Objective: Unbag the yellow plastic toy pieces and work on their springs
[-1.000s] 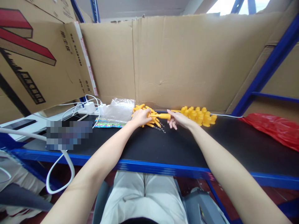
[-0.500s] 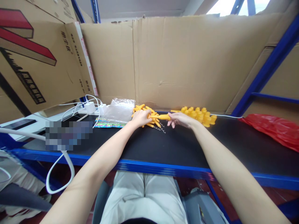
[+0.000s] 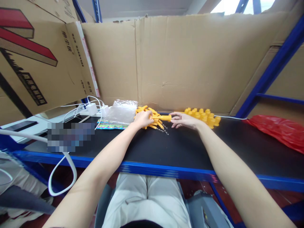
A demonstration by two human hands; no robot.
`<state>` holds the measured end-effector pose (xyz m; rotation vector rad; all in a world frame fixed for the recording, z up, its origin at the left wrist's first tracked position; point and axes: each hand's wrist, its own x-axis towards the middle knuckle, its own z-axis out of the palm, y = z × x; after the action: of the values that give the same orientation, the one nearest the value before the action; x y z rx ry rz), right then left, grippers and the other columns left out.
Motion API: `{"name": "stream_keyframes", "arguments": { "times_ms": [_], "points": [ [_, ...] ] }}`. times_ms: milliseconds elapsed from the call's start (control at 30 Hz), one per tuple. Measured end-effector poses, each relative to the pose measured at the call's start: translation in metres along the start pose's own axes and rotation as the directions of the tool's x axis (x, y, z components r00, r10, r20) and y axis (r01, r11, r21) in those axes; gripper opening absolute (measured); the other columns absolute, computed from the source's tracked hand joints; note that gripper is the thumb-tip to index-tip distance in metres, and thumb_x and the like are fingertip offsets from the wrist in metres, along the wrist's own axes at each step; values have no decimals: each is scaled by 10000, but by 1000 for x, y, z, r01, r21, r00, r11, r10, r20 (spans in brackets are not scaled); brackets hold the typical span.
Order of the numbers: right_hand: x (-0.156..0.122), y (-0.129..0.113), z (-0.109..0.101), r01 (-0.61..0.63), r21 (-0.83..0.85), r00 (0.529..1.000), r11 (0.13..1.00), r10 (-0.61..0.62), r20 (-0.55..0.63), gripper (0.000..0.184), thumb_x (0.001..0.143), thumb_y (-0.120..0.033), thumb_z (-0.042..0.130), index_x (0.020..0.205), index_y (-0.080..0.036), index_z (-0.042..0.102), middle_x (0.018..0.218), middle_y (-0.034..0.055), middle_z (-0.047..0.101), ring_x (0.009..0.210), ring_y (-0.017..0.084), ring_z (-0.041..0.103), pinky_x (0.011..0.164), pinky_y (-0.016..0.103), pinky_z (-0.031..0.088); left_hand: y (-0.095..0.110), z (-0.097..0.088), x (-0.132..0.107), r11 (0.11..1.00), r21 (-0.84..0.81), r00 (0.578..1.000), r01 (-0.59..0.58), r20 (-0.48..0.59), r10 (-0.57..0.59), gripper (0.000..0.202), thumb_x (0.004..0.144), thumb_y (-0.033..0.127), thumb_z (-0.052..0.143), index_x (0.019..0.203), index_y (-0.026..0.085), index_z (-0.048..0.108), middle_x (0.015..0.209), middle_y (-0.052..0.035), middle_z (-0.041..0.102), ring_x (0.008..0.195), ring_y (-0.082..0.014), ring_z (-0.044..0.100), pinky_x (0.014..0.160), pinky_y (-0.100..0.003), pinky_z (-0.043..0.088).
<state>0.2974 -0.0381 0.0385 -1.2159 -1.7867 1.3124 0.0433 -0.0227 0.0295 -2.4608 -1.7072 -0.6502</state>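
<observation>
My left hand [image 3: 142, 119] is closed on one end of a long yellow plastic piece [image 3: 162, 117], above a heap of yellow ribbed rods [image 3: 154, 124] on the black shelf top [image 3: 180, 148]. My right hand [image 3: 184, 120] reaches to the piece's other end, fingertips pinched at it, the other fingers stretched out. Behind my right hand lies a cluster of short yellow plastic parts [image 3: 204, 116]. Thin metal springs [image 3: 165, 130] lie just in front of the rods.
A clear plastic bag [image 3: 121, 112] and a colourful printed packet [image 3: 109, 126] lie left of the rods. White chargers and cables [image 3: 91, 109] sit at the far left. A red plastic bag [image 3: 280, 131] lies at the right. Cardboard walls [image 3: 190, 63] close the back.
My right hand has risen slightly from the shelf top and its fingers have straightened along the yellow piece. My left hand has stayed in place on the rods.
</observation>
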Motion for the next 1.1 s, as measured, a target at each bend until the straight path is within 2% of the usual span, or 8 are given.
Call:
{"name": "stream_keyframes", "arguments": {
  "times_ms": [100, 267, 567, 700, 800, 900, 967, 1100],
  "points": [
    [1, 2, 0, 42, 11, 999, 999, -42, -10, 528, 684, -284, 789, 1129, -200, 518, 983, 52, 664, 711, 118, 659, 633, 240, 528, -1, 0, 0, 1000, 5, 1000, -9, -3, 9, 258, 766, 362, 582, 979, 226, 640, 860, -57, 673, 850, -251, 633, 719, -342, 468],
    [6, 5, 2, 32, 29, 999, 999, -31, -27, 337, 761, -401, 726, 934, -150, 583, 854, 81, 695, 638, 108, 636, 566, 214, 498, 1, 0, 0, 1000, 7, 1000, -27, 0, 27, 257, 760, 362, 590, 973, 226, 635, 823, -52, 664, 819, -244, 629, 704, -334, 462],
    [11, 9, 4, -42, 4, 999, 999, 43, -34, 428, 834, -564, 578, 838, -136, 581, 755, 100, 703, 549, 102, 606, 521, 206, 481, 3, -1, -2, 1000, 7, 1000, -13, -1, 13, 250, 763, 363, 599, 971, 229, 636, 846, -49, 667, 827, -235, 622, 711, -321, 449],
    [10, 10, 3, -79, -3, 997, 997, 79, -19, 457, 841, -598, 539, 882, -144, 569, 836, 122, 707, 592, 118, 633, 523, 207, 494, 1, 0, -1, 1000, 9, 1000, -18, -5, 18, 251, 762, 363, 593, 970, 229, 633, 844, -54, 666, 821, -244, 628, 698, -325, 449],
    [7, 8, 1, -52, -19, 999, 998, 52, -16, 433, 805, -512, 645, 1043, -156, 576, 986, 122, 693, 691, 135, 665, 575, 219, 524, 0, 0, 0, 1000, 12, 1000, -16, 0, 16, 258, 764, 371, 592, 977, 230, 631, 843, -56, 666, 829, -251, 631, 705, -334, 452],
    [4, 5, 0, -8, -34, 1000, 999, 7, -20, 538, 718, -333, 775, 1176, -181, 539, 1007, 88, 678, 747, 143, 673, 627, 232, 536, 1, 0, 0, 1000, 12, 1000, -13, 9, 13, 254, 768, 364, 589, 979, 230, 631, 845, -53, 665, 839, -248, 631, 713, -332, 452],
    [3, 4, 0, 10, -26, 1000, 1000, -11, -29, 524, 700, -288, 787, 1152, -179, 546, 955, 70, 678, 729, 139, 669, 622, 233, 532, 1, -1, 0, 1000, 9, 1000, -14, 8, 14, 249, 766, 357, 591, 977, 231, 630, 849, -51, 665, 839, -245, 630, 710, -328, 450],
    [5, 5, 2, 36, 29, 999, 999, -35, -34, 345, 754, -335, 740, 1007, -163, 581, 874, 73, 681, 685, 126, 653, 598, 224, 522, 2, -1, -1, 1000, 1, 1000, -18, -2, 18, 245, 762, 358, 589, 969, 233, 630, 839, -51, 666, 831, -248, 628, 703, -328, 449]
  ]
}}
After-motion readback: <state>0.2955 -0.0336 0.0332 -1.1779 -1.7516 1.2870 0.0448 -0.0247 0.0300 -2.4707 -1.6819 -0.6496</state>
